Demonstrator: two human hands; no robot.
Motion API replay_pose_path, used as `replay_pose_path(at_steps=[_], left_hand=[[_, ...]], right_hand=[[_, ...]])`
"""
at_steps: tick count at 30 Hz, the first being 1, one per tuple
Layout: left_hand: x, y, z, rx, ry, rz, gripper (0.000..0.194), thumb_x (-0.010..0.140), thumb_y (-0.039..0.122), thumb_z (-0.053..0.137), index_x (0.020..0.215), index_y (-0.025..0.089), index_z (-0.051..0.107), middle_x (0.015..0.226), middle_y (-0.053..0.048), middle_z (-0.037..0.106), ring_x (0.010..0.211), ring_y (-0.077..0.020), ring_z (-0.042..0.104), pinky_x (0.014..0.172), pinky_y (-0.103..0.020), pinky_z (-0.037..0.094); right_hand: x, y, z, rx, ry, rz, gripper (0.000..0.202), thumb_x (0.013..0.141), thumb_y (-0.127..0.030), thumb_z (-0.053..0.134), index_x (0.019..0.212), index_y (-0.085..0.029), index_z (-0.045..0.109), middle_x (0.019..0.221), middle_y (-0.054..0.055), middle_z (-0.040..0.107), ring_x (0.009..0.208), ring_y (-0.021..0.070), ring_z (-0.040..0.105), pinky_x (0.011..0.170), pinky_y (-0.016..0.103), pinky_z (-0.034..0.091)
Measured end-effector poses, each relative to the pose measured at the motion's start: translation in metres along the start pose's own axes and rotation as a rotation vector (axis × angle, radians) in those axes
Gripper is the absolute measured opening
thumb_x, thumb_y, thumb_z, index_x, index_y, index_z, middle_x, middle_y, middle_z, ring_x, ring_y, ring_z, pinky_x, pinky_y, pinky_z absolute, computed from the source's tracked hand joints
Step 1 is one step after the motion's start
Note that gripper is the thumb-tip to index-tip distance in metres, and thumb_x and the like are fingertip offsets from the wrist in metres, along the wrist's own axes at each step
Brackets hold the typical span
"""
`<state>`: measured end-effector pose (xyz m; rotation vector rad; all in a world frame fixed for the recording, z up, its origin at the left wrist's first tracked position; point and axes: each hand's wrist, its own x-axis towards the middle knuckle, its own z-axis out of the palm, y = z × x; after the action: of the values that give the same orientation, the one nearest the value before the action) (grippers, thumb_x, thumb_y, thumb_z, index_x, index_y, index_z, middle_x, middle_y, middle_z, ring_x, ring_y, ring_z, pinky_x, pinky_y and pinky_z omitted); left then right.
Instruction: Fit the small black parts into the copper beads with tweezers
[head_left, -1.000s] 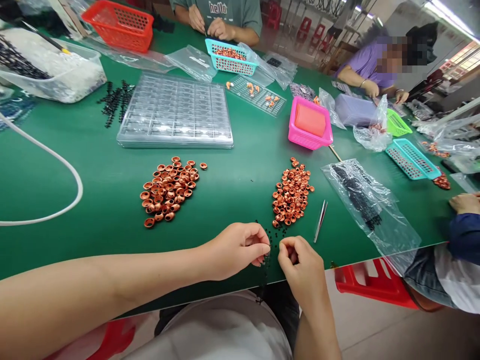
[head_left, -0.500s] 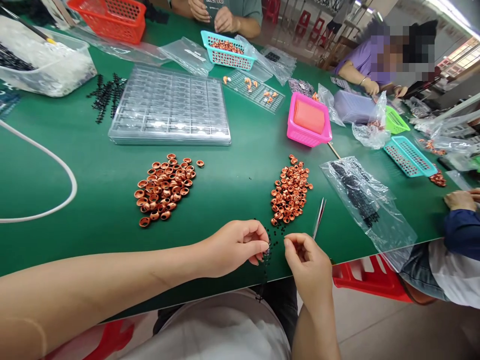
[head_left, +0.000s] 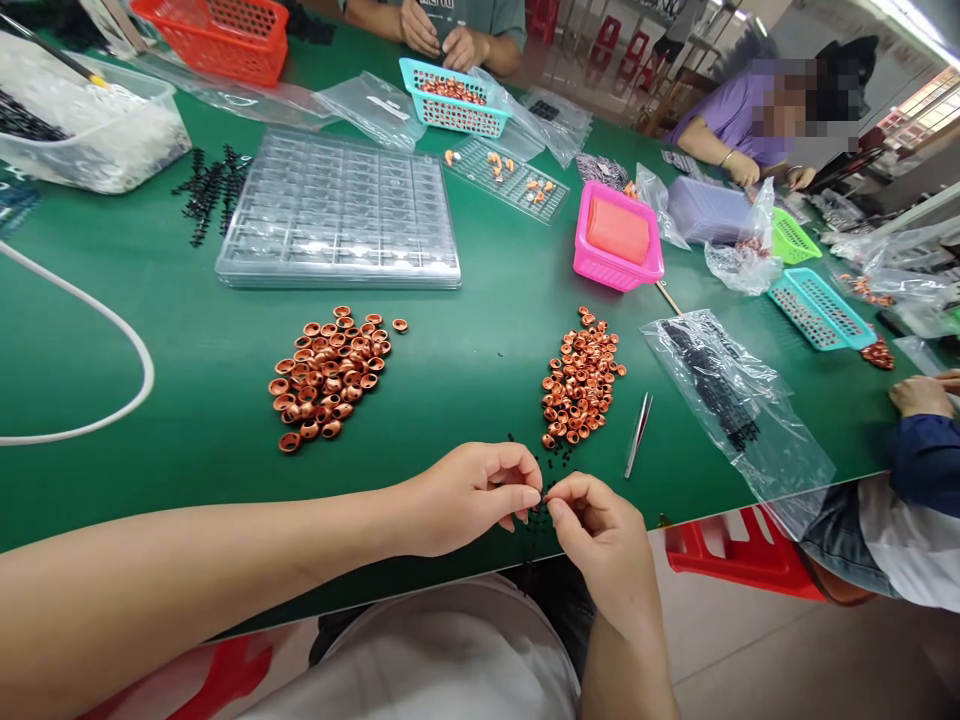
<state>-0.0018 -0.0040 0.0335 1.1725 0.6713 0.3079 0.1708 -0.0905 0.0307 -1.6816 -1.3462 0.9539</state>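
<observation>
My left hand is closed in a pinch on a thin black strip of small plastic parts, which hangs down toward the table edge. Close against its fingertips, my right hand is also pinched; whatever lies between those fingers is too small to make out. Small loose black pieces are scattered just beyond both hands. Behind them lies a pile of small copper-coloured ring-like parts. A second pile of larger copper-coloured cups with holes is farther left. Metal tweezers rest to the right.
Stacked clear compartment trays stand at the back left, near black strips. A pink basket and a plastic bag of black strips are on the right. A white cable curves at the left. Co-workers sit around the table.
My right hand has moved left, bringing its fingertips up to those of my left hand at the black strip. My left hand has barely moved.
</observation>
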Motion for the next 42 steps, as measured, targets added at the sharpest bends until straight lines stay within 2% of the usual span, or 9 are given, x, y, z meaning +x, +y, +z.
replay_pose_path(at_steps=[4, 9, 12, 20, 23, 27, 32, 37, 42], left_hand=[[-0.001, 0.0, 0.001, 0.09, 0.032, 0.016, 0.016, 0.084, 0.031, 0.059, 0.084, 0.015, 0.059, 0.072, 0.002, 0.058, 0.069, -0.0127, 0.057, 0.069, -0.027, 0.054], [-0.001, -0.005, 0.001, 0.228, 0.147, 0.017, 0.011, 0.081, 0.028, 0.059, 0.081, 0.016, 0.059, 0.069, 0.001, 0.062, 0.065, -0.0143, 0.06, 0.06, -0.025, 0.049], [0.0, -0.007, 0.001, 0.225, 0.176, 0.004, 0.01, 0.08, 0.026, 0.059, 0.078, 0.017, 0.058, 0.068, 0.001, 0.062, 0.064, -0.0147, 0.061, 0.059, -0.025, 0.048], [0.001, -0.003, 0.004, 0.156, 0.169, -0.056, 0.015, 0.081, 0.031, 0.061, 0.078, 0.017, 0.057, 0.066, 0.002, 0.061, 0.064, -0.0152, 0.063, 0.063, -0.027, 0.051], [0.002, -0.002, 0.003, 0.109, 0.162, -0.067, 0.014, 0.081, 0.029, 0.062, 0.078, 0.016, 0.057, 0.065, 0.002, 0.06, 0.064, -0.014, 0.062, 0.065, -0.027, 0.053], [0.002, 0.001, 0.001, 0.048, 0.141, -0.078, 0.014, 0.081, 0.029, 0.063, 0.08, 0.015, 0.057, 0.067, 0.002, 0.06, 0.064, -0.013, 0.06, 0.066, -0.028, 0.054], [0.003, 0.002, 0.0, -0.02, 0.109, -0.081, 0.017, 0.081, 0.029, 0.064, 0.081, 0.015, 0.057, 0.068, 0.002, 0.06, 0.064, -0.0119, 0.059, 0.066, -0.027, 0.054], [0.003, 0.002, -0.002, -0.051, 0.06, -0.046, 0.016, 0.083, 0.03, 0.062, 0.082, 0.015, 0.056, 0.07, 0.003, 0.057, 0.067, -0.0111, 0.055, 0.066, -0.025, 0.054], [0.002, 0.004, -0.003, -0.029, 0.02, -0.003, 0.015, 0.084, 0.029, 0.061, 0.082, 0.015, 0.056, 0.071, 0.003, 0.055, 0.068, -0.0105, 0.054, 0.068, -0.025, 0.052]], right_hand=[[0.0, -0.002, 0.004, -0.157, 0.061, -0.104, 0.014, 0.084, -0.024, 0.054, 0.074, -0.019, 0.062, 0.063, -0.003, 0.059, 0.051, 0.0087, 0.05, 0.046, 0.019, 0.039], [-0.005, 0.001, 0.021, -0.522, 0.255, -0.32, 0.011, 0.086, -0.02, 0.053, 0.078, -0.02, 0.06, 0.068, -0.002, 0.062, 0.056, 0.0099, 0.055, 0.053, 0.021, 0.042], [-0.005, 0.003, 0.029, -0.614, 0.311, -0.359, 0.01, 0.088, -0.02, 0.053, 0.079, -0.02, 0.059, 0.068, -0.002, 0.062, 0.057, 0.0104, 0.055, 0.053, 0.022, 0.041], [0.005, 0.016, -0.001, -0.554, 0.35, -0.178, 0.01, 0.087, -0.025, 0.055, 0.08, -0.021, 0.061, 0.07, -0.004, 0.061, 0.053, 0.0085, 0.052, 0.054, 0.021, 0.041], [0.006, 0.021, -0.011, -0.566, 0.264, -0.147, 0.013, 0.088, -0.027, 0.054, 0.079, -0.022, 0.062, 0.069, -0.004, 0.06, 0.053, 0.0088, 0.05, 0.055, 0.022, 0.041], [0.006, 0.022, -0.012, -0.595, 0.148, -0.15, 0.016, 0.089, -0.026, 0.052, 0.078, -0.022, 0.063, 0.068, -0.004, 0.057, 0.053, 0.0092, 0.046, 0.055, 0.023, 0.038], [0.007, 0.021, -0.012, -0.563, 0.159, -0.128, 0.016, 0.088, -0.028, 0.054, 0.079, -0.022, 0.064, 0.068, -0.003, 0.058, 0.052, 0.0094, 0.047, 0.055, 0.024, 0.039], [0.002, 0.02, -0.015, -0.373, 0.242, -0.07, 0.017, 0.089, -0.033, 0.056, 0.087, -0.021, 0.067, 0.076, 0.0, 0.065, 0.059, 0.0107, 0.055, 0.056, 0.022, 0.045], [-0.005, 0.01, -0.012, -0.162, 0.094, -0.016, 0.017, 0.089, -0.033, 0.057, 0.087, -0.02, 0.068, 0.074, 0.0, 0.064, 0.06, 0.011, 0.057, 0.052, 0.02, 0.044]])
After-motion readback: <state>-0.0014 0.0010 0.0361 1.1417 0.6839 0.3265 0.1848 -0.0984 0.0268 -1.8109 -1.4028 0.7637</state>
